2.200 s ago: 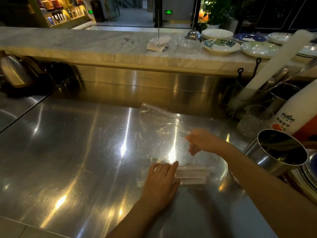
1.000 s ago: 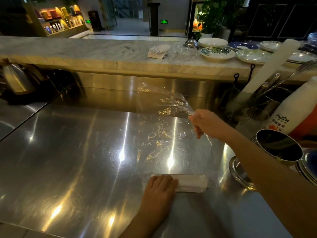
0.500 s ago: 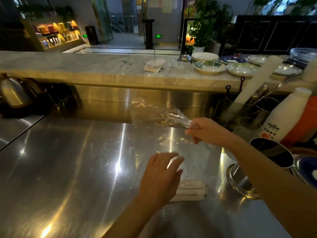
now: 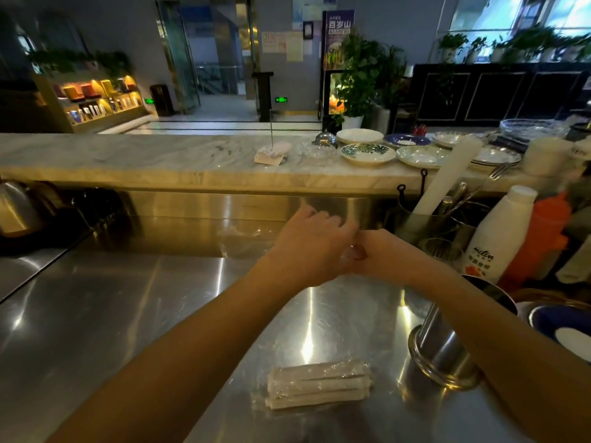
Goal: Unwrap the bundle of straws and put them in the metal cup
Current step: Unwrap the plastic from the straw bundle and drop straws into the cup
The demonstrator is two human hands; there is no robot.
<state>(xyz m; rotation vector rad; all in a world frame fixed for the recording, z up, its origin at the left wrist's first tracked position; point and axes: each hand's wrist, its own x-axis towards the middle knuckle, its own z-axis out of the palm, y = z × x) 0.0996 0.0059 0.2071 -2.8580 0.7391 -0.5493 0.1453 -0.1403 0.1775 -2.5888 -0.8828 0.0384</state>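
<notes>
A bundle of white paper-wrapped straws [image 4: 318,386] lies on the steel counter near the front, with clear film still clinging to it. Both hands are raised above the counter's middle, well behind the bundle. My right hand [image 4: 380,252] pinches the clear plastic wrap [image 4: 243,239], which stretches faintly to the left. My left hand [image 4: 311,243] meets the right one with its fingers spread; whether it grips the film I cannot tell. The metal cup [image 4: 447,350] stands right of the bundle, partly behind my right forearm.
A white bottle [image 4: 499,235], an orange bottle and a holder with utensils stand at the right back. Plates [image 4: 367,153] line the marble ledge [image 4: 160,158] behind. A kettle [image 4: 16,209] sits at the far left. A blue dish [image 4: 563,321] is beside the cup.
My left hand let go of the straw bundle and rose to meet the right hand. The right hand pulled the film up off the bundle. The camera tilted up.
</notes>
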